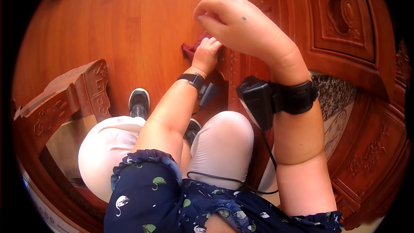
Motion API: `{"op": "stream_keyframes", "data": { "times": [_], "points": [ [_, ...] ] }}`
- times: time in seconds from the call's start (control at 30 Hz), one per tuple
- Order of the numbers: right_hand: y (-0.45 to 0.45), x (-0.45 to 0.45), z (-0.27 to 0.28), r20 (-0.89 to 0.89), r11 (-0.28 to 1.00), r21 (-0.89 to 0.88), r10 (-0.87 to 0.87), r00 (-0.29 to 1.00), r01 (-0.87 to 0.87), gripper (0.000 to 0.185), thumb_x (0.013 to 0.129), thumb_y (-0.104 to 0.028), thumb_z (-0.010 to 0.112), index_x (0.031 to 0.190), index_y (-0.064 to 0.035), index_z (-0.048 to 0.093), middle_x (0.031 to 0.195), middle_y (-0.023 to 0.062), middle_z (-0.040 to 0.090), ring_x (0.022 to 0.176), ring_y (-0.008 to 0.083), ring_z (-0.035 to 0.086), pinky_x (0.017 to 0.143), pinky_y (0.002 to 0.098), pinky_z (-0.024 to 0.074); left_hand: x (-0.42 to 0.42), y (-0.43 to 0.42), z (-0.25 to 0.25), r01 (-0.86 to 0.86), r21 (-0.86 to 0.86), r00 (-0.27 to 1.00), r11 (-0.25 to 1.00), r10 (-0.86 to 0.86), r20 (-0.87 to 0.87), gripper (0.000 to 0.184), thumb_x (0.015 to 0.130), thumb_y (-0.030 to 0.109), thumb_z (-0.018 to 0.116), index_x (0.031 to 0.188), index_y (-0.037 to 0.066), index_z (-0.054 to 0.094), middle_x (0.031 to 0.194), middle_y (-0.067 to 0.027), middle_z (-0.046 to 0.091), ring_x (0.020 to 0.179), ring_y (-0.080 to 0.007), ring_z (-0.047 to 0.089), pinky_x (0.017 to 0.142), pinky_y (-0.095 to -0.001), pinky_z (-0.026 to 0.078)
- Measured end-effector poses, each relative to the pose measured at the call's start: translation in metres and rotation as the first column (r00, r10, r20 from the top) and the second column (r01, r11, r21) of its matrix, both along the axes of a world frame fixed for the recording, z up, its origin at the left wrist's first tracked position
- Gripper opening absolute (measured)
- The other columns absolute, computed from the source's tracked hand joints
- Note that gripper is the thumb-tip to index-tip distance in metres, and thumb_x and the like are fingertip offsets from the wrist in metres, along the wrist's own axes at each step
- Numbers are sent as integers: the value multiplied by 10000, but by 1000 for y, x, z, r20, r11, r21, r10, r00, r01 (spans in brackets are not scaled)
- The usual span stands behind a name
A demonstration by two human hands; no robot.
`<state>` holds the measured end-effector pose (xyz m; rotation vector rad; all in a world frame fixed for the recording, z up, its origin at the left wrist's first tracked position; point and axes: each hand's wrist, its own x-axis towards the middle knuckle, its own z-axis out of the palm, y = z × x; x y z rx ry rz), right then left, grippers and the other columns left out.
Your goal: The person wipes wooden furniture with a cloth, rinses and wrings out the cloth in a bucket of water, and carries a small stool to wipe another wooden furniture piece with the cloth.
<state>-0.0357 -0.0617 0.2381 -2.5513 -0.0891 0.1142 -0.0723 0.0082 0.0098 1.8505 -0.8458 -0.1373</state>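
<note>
A dark red cloth (189,51) lies bunched at the left hand (207,54), showing mostly on the far side of the fingers and to their left, with its frayed-looking edge over the wood-plank floor (116,39). The left hand is closed on the cloth, knuckles bent and fingers pointing away from the body, just beside a carved reddish-brown wooden furniture front. The fingertips themselves are hidden.

The right hand (235,19) hangs above and to the right of the cloth, wrist sharply bent, fingers loosely curled toward the left with a gap between thumb and forefinger. It grasps nothing visible; whether it touches the wood behind it cannot be told.

A black wrist strap (198,81) with a small box circles the left wrist. A bulkier black armband device (295,98) sits on the right forearm, and a black cable (268,149) runs down from it toward the lap. On the right stands a carved wooden panel (317,13) with an oval recess, and below it a patterned grey cushion (332,97). At the left is a carved wooden armrest (69,92), near a dark sneaker (139,102) and the white-trousered knees (224,142).
</note>
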Motion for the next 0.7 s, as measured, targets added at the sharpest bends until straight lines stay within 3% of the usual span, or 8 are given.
{"op": "stream_keyframes", "data": {
  "times": [0.07, 0.13, 0.2, 0.33, 0.5, 0.7],
  "points": [
    [0, 1, 2, -6, 1000, -1, -2, 1000, 2, 169, 755, -129, 490, 744, -4, 603, 724, 181, 599, 707, 354, 580, 661, 407, 484, 8, 5, -17, -47, 240, 999, 970, 46, 8, 238, 746, -10, 496, 929, 97, 603, 901, -89, 578, 879, -303, 519, 750, -383, 463],
    [0, 1, 2, -13, 1000, -6, 3, 1000, -3, 169, 751, -130, 491, 742, -3, 604, 725, 181, 600, 710, 352, 582, 664, 409, 485, 8, 7, -24, -95, 297, 993, 950, 110, -36, 179, 753, 9, 529, 900, 69, 613, 896, -106, 588, 854, -302, 547, 733, -361, 471],
    [-1, 0, 0, 0, 1000, -15, -9, 1000, 9, 169, 750, -130, 491, 742, -4, 604, 725, 181, 600, 712, 352, 582, 664, 410, 484, 3, 7, -23, -263, 84, 893, 961, 275, -355, 112, 766, 46, 576, 870, 34, 617, 876, -129, 600, 805, -291, 583, 715, -333, 477],
    [-1, 0, 1, 1, 1000, -17, -4, 1000, 4, 170, 749, -131, 490, 742, -5, 605, 725, 180, 602, 711, 351, 584, 665, 412, 485, 1, -7, -8, -309, -165, 866, 937, 205, -456, 143, 779, 89, 610, 904, 20, 627, 848, -138, 606, 777, -252, 604, 720, -301, 473],
    [-1, 1, -2, 14, 1000, -11, 5, 1000, -5, 172, 750, -131, 490, 740, -3, 604, 718, 182, 601, 707, 351, 585, 664, 412, 486, 0, -7, -8, -250, -123, 854, 960, 159, -494, 154, 772, 93, 619, 908, 20, 633, 862, -116, 608, 799, -235, 599, 719, -295, 471],
    [0, 1, 0, 10, 1000, -22, 8, 1000, -8, 171, 747, -131, 494, 732, 1, 602, 712, 185, 599, 696, 353, 584, 653, 409, 487, -12, -13, -13, -300, -208, 844, 931, 158, -513, 145, 744, 76, 623, 873, 12, 638, 856, -125, 598, 797, -277, 584, 700, -308, 469]
  ]
}}
